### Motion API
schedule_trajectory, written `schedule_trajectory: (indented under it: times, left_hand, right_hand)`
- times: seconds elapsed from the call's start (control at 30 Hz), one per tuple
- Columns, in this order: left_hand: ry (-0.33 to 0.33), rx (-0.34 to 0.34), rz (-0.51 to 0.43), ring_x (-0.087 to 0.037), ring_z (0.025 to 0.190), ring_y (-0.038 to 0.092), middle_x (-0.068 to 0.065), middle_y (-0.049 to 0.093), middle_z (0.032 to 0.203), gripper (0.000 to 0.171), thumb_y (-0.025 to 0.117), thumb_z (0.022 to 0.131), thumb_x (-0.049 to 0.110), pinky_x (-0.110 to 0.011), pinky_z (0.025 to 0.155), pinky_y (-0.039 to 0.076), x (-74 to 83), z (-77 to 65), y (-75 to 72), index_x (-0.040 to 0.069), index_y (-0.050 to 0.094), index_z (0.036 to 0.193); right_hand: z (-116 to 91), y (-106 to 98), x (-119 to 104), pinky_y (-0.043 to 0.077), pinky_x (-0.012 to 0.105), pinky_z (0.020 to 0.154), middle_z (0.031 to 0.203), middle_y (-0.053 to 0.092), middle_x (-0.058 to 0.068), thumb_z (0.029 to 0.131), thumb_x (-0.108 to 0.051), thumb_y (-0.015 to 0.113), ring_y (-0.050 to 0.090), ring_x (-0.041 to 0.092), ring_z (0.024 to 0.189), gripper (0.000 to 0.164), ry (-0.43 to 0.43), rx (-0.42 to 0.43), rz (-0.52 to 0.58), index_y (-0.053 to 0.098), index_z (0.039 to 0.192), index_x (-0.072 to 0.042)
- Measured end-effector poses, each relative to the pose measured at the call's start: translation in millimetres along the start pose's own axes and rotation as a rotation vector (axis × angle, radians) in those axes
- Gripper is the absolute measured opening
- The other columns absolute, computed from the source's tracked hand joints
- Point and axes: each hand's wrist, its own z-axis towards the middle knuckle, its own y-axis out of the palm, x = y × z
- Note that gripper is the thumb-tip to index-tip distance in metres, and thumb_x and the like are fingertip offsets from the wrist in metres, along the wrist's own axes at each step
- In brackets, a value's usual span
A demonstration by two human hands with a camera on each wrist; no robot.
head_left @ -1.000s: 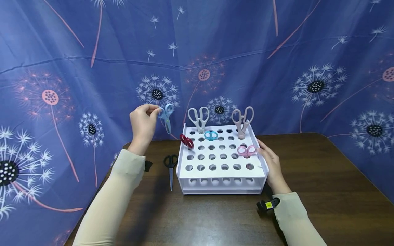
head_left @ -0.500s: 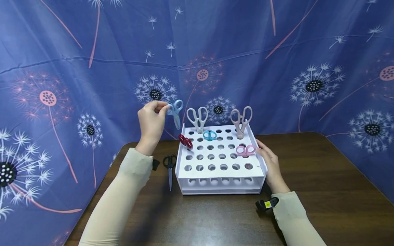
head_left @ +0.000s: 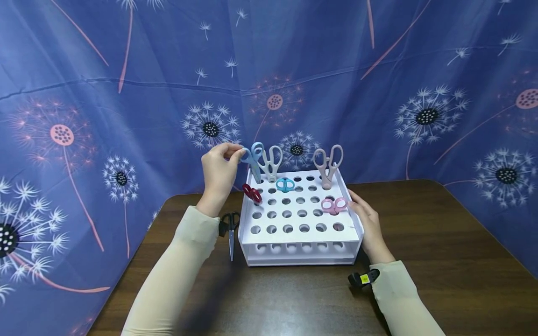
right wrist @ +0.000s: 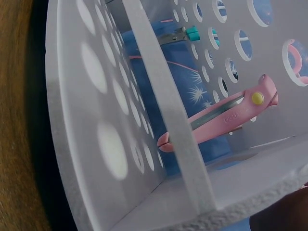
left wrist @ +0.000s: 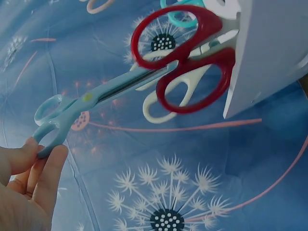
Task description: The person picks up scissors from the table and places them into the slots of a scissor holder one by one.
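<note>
Pinched by one handle loop, light blue scissors [head_left: 253, 161] hang blades-down from my left hand [head_left: 219, 175]. Their tip overlaps the back-left corner hole of a white rack [head_left: 302, 260]. In the left wrist view their blade passes behind the loops of red scissors [left wrist: 204, 24]. My right hand [head_left: 370, 228] holds the rack's right side wall, thumb at its top edge. Standing in the rack are white scissors [head_left: 272, 176], teal scissors [head_left: 285, 185], mauve scissors [head_left: 329, 179] and pink scissors [head_left: 334, 206], whose pink-covered blade [right wrist: 231, 115] shows below the top plate.
Black-handled scissors [head_left: 231, 228] lie on the brown wooden table [head_left: 294, 303], left of the rack. A blue curtain [head_left: 168, 116] with dandelion prints hangs close behind the rack. The rack's top plate has rows of round holes.
My left hand has carried the light blue scissors rightward from beside the rack to over its back-left corner, now lower than half a second ago. My right hand stays at the rack's side.
</note>
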Motion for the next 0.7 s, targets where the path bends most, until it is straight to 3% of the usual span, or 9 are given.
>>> schedule_trajectory:
  times: [0.43, 0.7]
  left_hand:
    - [0.014, -0.08, -0.035, -0.018, 0.069, 0.065, -0.009, 0.073, 0.081, 0.011, 0.074, 0.086, 0.015, -0.025, 0.06, 0.046, 1.6, -17.3, 15.0, 0.005, 0.076, 0.09]
    - [0.009, -0.104, -0.046, -0.017, 0.068, 0.064, -0.009, 0.072, 0.081, 0.011, 0.073, 0.086, 0.014, -0.025, 0.06, 0.047, -2.0, -25.3, 16.9, 0.004, 0.075, 0.091]
  right_hand:
    - [0.3, 0.0, -0.2, 0.047, 0.01, 0.084, 0.148, 0.044, 0.011, 0.101, -0.03, 0.048, 0.053, -0.002, 0.109, 0.05, 0.002, 0.006, 0.005, 0.044, 0.146, -0.011]
    - [1.3, -0.4, 1.2, 0.047, 0.011, 0.084, 0.144, 0.049, 0.003, 0.1, -0.029, 0.049, 0.053, -0.001, 0.11, 0.05, -0.001, 0.009, 0.018, 0.044, 0.146, -0.01]
